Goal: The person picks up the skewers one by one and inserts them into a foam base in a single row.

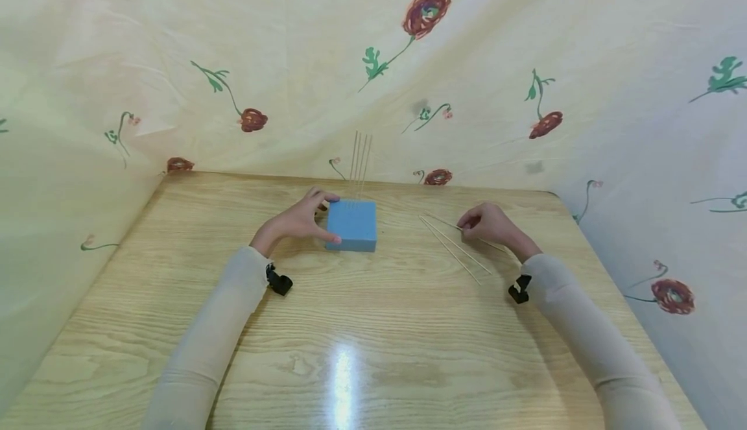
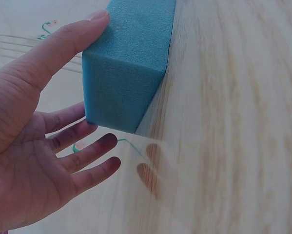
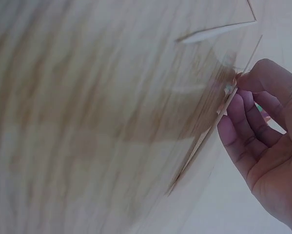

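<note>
A blue foam block lies on the table, with several thin wooden skewers standing upright in a row near its far edge. My left hand holds the block at its left side, thumb on the near face and index finger at the far one. In the left wrist view the other fingers spread beside the block. To the right, my right hand pinches a wooden skewer between thumb and fingertips, low over the table. Two more skewers lie just left of that hand.
The wood-grain table reaches back to a flower-printed cloth, which also hangs along both sides. A black band with a mount sits on the left wrist, and a similar mount on the right one.
</note>
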Action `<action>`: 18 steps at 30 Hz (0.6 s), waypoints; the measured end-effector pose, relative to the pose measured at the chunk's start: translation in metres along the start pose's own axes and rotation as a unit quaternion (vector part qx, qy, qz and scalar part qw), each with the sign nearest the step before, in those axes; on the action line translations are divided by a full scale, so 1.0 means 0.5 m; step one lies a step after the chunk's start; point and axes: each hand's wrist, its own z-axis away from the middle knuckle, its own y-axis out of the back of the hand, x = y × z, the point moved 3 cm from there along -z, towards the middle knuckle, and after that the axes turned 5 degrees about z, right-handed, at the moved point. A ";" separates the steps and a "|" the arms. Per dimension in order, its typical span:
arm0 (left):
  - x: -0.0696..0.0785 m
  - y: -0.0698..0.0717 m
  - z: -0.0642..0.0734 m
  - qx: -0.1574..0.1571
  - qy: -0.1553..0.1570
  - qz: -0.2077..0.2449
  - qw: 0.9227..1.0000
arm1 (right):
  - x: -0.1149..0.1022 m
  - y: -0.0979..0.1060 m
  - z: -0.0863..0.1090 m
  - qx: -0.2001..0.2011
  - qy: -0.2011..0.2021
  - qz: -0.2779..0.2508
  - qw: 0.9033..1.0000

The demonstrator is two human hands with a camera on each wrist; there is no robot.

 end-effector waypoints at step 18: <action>-0.004 0.000 0.000 -0.001 -0.007 0.004 1.000 | -0.016 0.005 -0.011 0.024 -0.004 -0.020 0.999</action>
